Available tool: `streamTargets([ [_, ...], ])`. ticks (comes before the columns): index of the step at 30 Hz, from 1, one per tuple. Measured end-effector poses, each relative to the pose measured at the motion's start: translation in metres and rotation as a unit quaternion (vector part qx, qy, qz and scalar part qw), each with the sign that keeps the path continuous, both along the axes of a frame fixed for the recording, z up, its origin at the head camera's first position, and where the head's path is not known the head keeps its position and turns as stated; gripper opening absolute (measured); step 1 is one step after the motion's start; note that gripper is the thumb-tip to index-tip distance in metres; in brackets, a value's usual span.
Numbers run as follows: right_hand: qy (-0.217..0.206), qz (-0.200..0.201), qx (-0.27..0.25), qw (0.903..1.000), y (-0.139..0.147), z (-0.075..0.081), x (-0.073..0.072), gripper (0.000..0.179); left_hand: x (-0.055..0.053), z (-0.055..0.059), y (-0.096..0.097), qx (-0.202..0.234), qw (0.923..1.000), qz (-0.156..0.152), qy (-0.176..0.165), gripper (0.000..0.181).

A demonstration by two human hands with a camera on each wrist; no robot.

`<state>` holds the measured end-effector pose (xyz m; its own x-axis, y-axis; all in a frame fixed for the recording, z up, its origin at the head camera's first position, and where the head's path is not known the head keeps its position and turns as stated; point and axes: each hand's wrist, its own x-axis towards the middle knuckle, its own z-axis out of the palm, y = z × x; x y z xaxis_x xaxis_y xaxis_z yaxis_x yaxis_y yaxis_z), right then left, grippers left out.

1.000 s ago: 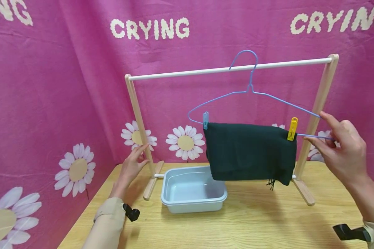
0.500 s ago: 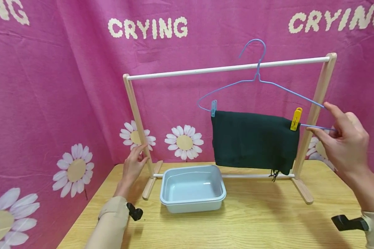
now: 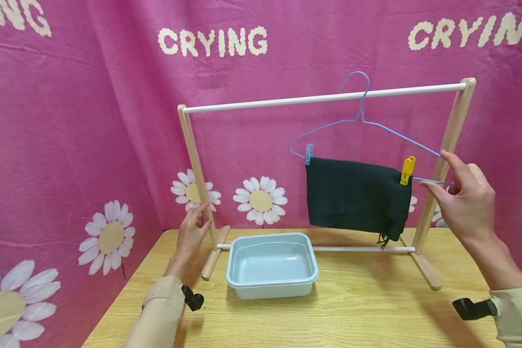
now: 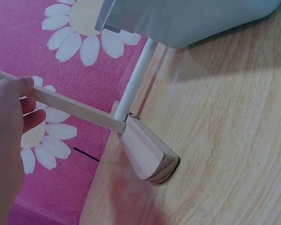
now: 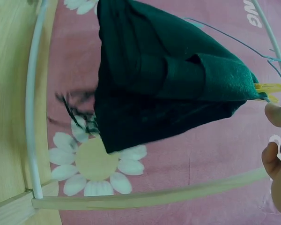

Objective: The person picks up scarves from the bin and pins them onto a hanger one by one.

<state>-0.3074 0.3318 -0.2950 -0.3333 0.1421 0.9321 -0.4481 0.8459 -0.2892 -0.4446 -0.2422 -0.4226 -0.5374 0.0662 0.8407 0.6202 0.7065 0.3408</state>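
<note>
My right hand (image 3: pixel 467 198) pinches the right end of a blue wire hanger (image 3: pixel 402 137). The hanger's hook arches above the white top rail (image 3: pixel 278 102), its neck crossing in front of it. From the hanger's lower bar hangs a folded dark green scarf (image 3: pixel 354 198) with a fringe, held by a blue clothespin (image 3: pixel 309 154) and a yellow clothespin (image 3: pixel 407 170). The right wrist view shows the scarf (image 5: pixel 168 79) from the side, fingertips close to the yellow clothespin (image 5: pixel 269 87). With thumb and fingers, my left hand (image 3: pixel 192 234) holds the left wooden post (image 4: pixel 79 110) of the drying rack.
A light blue plastic basin (image 3: pixel 271 290) with nothing in it stands on the wooden table (image 3: pixel 352 309), overlapping the rack's lower white bar (image 3: pixel 361 249). The rack's right post (image 3: pixel 454 123) rises behind my right hand. A pink flowered curtain (image 3: pixel 235 145) hangs behind.
My right hand has raised the hanger and scarf to the right, then lowered them, bringing the hook down at the top rail. The left hand keeps its hold on the post.
</note>
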Motion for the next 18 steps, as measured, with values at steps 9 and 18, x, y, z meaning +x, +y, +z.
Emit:
streamTargets([
  [9, -0.008, -0.008, 0.042, 0.999, 0.002, -0.016, -0.005, 0.082, 0.001, 0.0, 0.0, 0.004, 1.0, 0.003, 0.002, 0.055],
  [18, -0.013, -0.006, 0.03, 0.9995, 0.003, -0.041, -0.008, 0.092, 0.001, 0.0, 0.001, 0.002, 1.0, 0.002, -0.004, 0.054],
])
